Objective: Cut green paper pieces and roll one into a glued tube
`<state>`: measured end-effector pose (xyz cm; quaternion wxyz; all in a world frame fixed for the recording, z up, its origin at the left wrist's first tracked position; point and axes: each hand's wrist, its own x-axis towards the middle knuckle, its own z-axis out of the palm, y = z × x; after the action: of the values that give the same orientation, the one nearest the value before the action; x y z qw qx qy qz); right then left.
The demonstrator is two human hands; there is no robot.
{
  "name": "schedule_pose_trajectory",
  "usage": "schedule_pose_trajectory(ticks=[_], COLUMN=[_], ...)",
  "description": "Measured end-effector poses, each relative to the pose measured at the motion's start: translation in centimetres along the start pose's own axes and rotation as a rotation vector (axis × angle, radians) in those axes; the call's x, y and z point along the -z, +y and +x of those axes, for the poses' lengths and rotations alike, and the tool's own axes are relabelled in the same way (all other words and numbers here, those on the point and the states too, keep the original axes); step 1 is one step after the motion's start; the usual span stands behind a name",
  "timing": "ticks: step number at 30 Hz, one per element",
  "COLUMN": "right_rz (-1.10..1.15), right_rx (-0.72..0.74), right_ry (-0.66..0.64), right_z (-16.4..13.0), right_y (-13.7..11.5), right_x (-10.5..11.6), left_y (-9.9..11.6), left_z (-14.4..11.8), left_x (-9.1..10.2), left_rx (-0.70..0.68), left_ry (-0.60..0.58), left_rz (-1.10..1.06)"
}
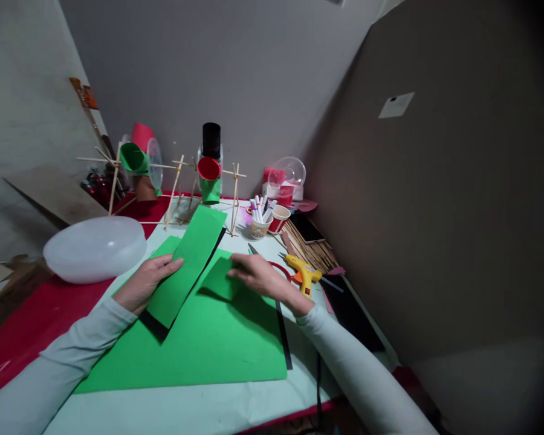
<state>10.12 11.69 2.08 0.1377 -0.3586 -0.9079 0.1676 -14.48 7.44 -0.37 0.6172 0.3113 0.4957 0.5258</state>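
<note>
My left hand (156, 275) grips a long green paper strip (190, 260) by its left edge, thumb on top. A black strip (158, 329) shows along the underside of that green one. In my right hand (256, 275) a smaller green paper piece (218, 278) is pinched at its right end, tilted over the sheet. Both hands are above a large green sheet (199, 356) lying on the table. Scissors (286, 270) with red handles lie partly hidden behind my right hand, beside a yellow glue gun (304, 272).
Two stick stands carry coloured paper tubes (211, 169) at the back. A clear plastic dome (95, 248) lies at left. Behind the glue gun are a cup of markers (260, 225), a red-and-white cup (280, 217) and wooden sticks (315, 248). Black sheet (351, 314) lies at right.
</note>
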Motion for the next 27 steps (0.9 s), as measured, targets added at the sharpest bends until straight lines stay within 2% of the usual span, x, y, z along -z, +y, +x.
schedule_pose_trajectory(ticks=[5,7,9,11,14,17,21,27], right_rz=[-0.113,-0.184,-0.248,-0.285,-0.288,-0.303,-0.324,-0.285], right_rx=[-0.277,-0.367,-0.401,-0.353,-0.179,-0.086,-0.063,-0.057], right_ry=[0.249,0.319,0.337,0.278,0.097,-0.016,-0.062,-0.079], right_z=[-2.2,-2.6,-2.4,-1.7,0.0,1.6,3.2,4.7], right_y=[5.6,6.5,6.1,4.6,1.9,0.4,0.8,2.0], right_x=[4.7,5.1,4.4,2.8,-0.1,-2.0,-2.4,-2.3], left_y=[0.1,0.1,0.1,0.1,0.2,0.2,0.2,-0.2], left_z=[-0.1,0.0,0.0,0.1,0.1,0.1,0.1,0.2], left_x=[0.2,0.3,0.3,0.3,0.2,0.3,0.4,0.4], left_rx=[0.017,0.011,-0.005,-0.031,-0.083,-0.131,-0.150,-0.133], left_ry=[0.012,0.013,0.019,0.027,0.053,0.093,0.109,0.071], left_rz=[-0.022,-0.044,-0.076,-0.106,-0.143,-0.177,-0.203,-0.226])
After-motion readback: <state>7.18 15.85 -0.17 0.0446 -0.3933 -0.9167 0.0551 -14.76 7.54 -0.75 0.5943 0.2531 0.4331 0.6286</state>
